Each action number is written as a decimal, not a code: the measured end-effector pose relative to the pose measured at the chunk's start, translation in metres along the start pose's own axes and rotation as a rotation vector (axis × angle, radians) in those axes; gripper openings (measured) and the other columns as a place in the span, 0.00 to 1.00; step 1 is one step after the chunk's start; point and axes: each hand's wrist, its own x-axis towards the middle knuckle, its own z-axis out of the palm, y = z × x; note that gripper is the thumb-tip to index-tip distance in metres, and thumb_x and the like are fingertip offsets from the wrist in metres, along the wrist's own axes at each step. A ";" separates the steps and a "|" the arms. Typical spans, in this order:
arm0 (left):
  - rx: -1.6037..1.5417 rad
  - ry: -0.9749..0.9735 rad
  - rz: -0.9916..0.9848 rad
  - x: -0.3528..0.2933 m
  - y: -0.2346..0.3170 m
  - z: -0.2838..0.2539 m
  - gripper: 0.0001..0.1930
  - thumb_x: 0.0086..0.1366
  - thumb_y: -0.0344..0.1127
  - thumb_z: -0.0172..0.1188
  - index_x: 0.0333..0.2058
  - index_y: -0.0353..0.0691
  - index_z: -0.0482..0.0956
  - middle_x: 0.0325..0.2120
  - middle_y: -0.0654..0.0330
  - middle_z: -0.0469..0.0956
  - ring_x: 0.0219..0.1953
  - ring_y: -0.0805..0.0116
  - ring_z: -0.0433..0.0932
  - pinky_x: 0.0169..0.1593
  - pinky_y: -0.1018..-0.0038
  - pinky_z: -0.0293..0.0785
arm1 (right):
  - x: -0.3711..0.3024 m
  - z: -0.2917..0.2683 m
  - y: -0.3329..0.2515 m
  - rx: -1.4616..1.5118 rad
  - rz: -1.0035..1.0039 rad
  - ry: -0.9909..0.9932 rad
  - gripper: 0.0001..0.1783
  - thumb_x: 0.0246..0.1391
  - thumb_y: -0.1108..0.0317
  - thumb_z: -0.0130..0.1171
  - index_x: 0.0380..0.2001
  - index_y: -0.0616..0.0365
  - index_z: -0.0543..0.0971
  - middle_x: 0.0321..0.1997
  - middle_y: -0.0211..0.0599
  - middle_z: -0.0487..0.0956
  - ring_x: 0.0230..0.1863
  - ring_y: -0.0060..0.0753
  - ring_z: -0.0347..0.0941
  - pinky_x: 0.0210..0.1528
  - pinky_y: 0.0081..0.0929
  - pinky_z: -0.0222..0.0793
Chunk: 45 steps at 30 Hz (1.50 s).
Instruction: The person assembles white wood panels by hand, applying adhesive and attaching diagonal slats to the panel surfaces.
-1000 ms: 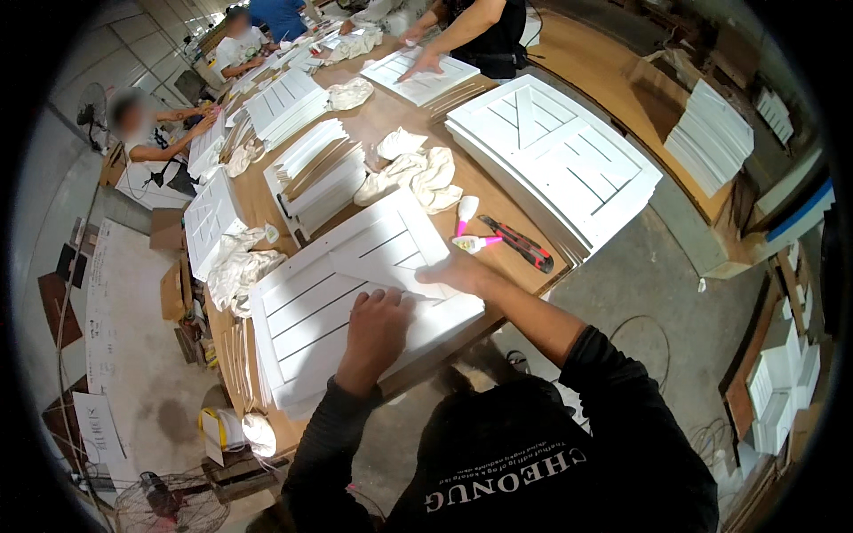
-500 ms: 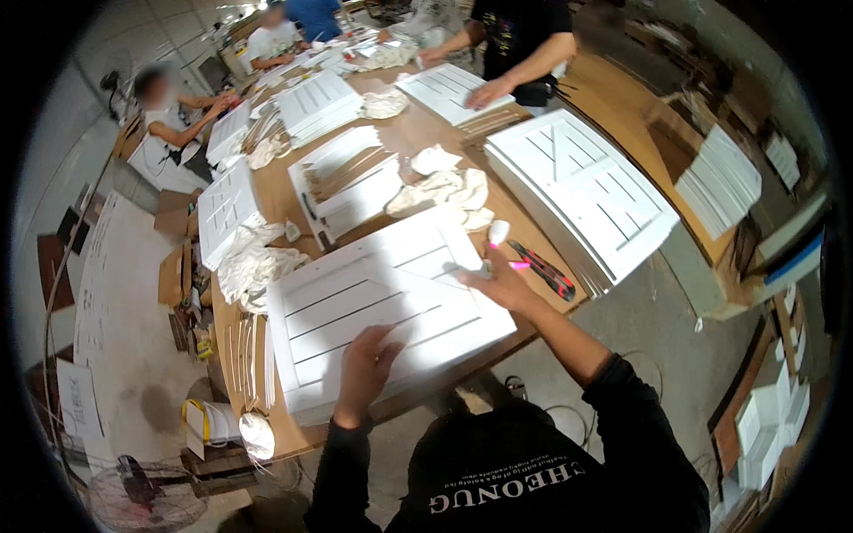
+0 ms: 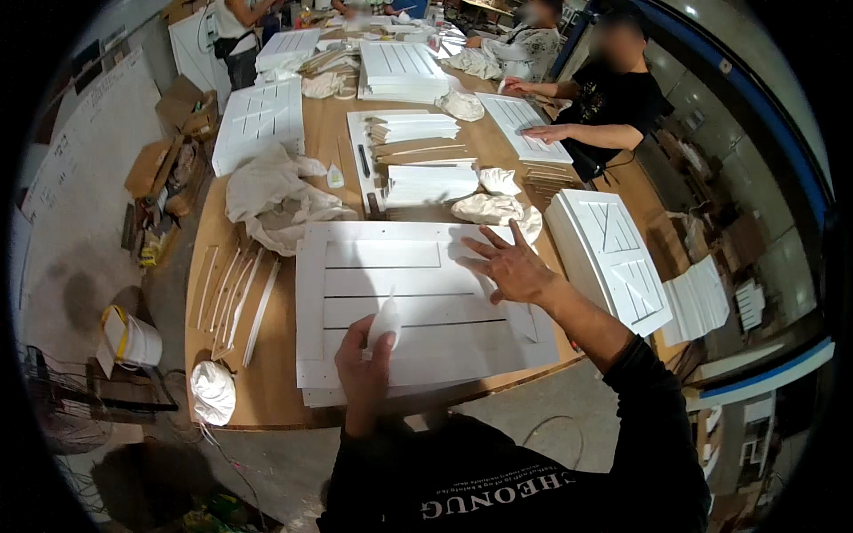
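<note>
A white slatted panel (image 3: 400,258) with dark grooves lies on top of another panel before me on the table. My left hand (image 3: 362,360), over its near left part, is closed around a small white squeeze bottle (image 3: 385,329) whose thin nozzle points up and away. Toward the panel's right end, my right hand (image 3: 515,271) is open, its fingers spread on or just above the white surface. Past the far edge of the panel lie white cloths (image 3: 498,209) and another crumpled cloth (image 3: 275,200) at the left.
A stack of white panels (image 3: 595,258) stands at the right. Thin strips (image 3: 235,298) and a white wrapped bundle (image 3: 213,391) lie at the left edge of the brown table (image 3: 275,382). Beyond are bundled slats (image 3: 431,182). A co-worker (image 3: 613,98) handles a panel at the far right.
My view has swung, so the table sits differently in it. My right hand has come from the panel's right edge, by the pink-tipped bottle, onto the panel with fingers spread. The left bottle now shows clearly.
</note>
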 end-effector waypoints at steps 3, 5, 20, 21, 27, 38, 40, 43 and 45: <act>0.077 -0.031 0.147 0.001 0.004 -0.003 0.11 0.57 0.32 0.58 0.39 0.35 0.76 0.31 0.52 0.78 0.31 0.62 0.76 0.37 0.72 0.72 | 0.008 -0.008 -0.003 -0.024 -0.035 -0.037 0.52 0.31 0.51 0.72 0.63 0.41 0.60 0.68 0.24 0.56 0.70 0.36 0.49 0.67 0.59 0.40; 0.082 -0.059 0.076 0.001 0.008 -0.007 0.14 0.58 0.35 0.59 0.40 0.33 0.76 0.31 0.53 0.78 0.34 0.64 0.76 0.39 0.71 0.71 | 0.014 -0.007 -0.001 0.003 -0.068 -0.062 0.52 0.30 0.53 0.72 0.62 0.42 0.60 0.68 0.24 0.58 0.69 0.34 0.50 0.68 0.57 0.40; -0.117 0.067 -0.031 -0.012 -0.001 -0.029 0.11 0.56 0.27 0.60 0.39 0.37 0.73 0.35 0.55 0.74 0.37 0.64 0.75 0.41 0.71 0.71 | 0.030 -0.013 0.004 0.069 -0.125 -0.203 0.52 0.26 0.58 0.74 0.61 0.49 0.62 0.68 0.25 0.57 0.70 0.35 0.48 0.70 0.55 0.32; -0.246 0.244 0.012 -0.021 -0.010 -0.040 0.12 0.56 0.25 0.60 0.39 0.36 0.73 0.35 0.55 0.75 0.37 0.63 0.75 0.42 0.70 0.72 | 0.028 -0.014 0.006 0.118 -0.122 -0.188 0.52 0.25 0.57 0.74 0.60 0.47 0.64 0.68 0.25 0.58 0.70 0.33 0.48 0.71 0.54 0.29; 0.225 0.658 0.018 -0.024 -0.003 -0.131 0.08 0.58 0.26 0.59 0.38 0.35 0.77 0.36 0.59 0.77 0.35 0.73 0.73 0.39 0.76 0.71 | 0.025 -0.009 0.016 0.207 -0.174 -0.110 0.53 0.21 0.58 0.76 0.59 0.51 0.65 0.66 0.30 0.60 0.69 0.36 0.50 0.71 0.55 0.34; 0.501 0.451 -0.209 -0.004 -0.107 -0.133 0.11 0.57 0.31 0.63 0.39 0.35 0.78 0.32 0.59 0.79 0.35 0.73 0.76 0.40 0.73 0.72 | 0.001 -0.008 0.004 0.372 -0.006 0.041 0.50 0.23 0.63 0.75 0.57 0.49 0.66 0.64 0.36 0.63 0.66 0.43 0.55 0.69 0.52 0.40; 0.622 0.398 -0.219 -0.004 -0.103 -0.137 0.12 0.57 0.31 0.63 0.40 0.35 0.77 0.33 0.58 0.79 0.36 0.71 0.76 0.41 0.72 0.73 | -0.011 -0.015 0.000 0.452 0.064 0.070 0.47 0.26 0.64 0.74 0.57 0.48 0.66 0.64 0.37 0.63 0.66 0.43 0.55 0.69 0.52 0.41; 0.742 0.340 -0.231 -0.006 -0.109 -0.146 0.14 0.55 0.32 0.63 0.41 0.36 0.78 0.32 0.55 0.79 0.35 0.64 0.77 0.41 0.70 0.73 | -0.020 -0.032 -0.019 0.569 0.156 0.158 0.44 0.30 0.62 0.73 0.56 0.48 0.67 0.63 0.39 0.64 0.65 0.45 0.57 0.67 0.54 0.44; 0.553 0.237 -0.248 0.000 -0.078 -0.144 0.18 0.57 0.42 0.59 0.44 0.39 0.75 0.36 0.50 0.77 0.40 0.49 0.75 0.40 0.58 0.71 | -0.024 -0.042 -0.035 0.646 0.209 0.225 0.43 0.31 0.61 0.72 0.56 0.49 0.68 0.63 0.40 0.64 0.64 0.46 0.58 0.66 0.55 0.46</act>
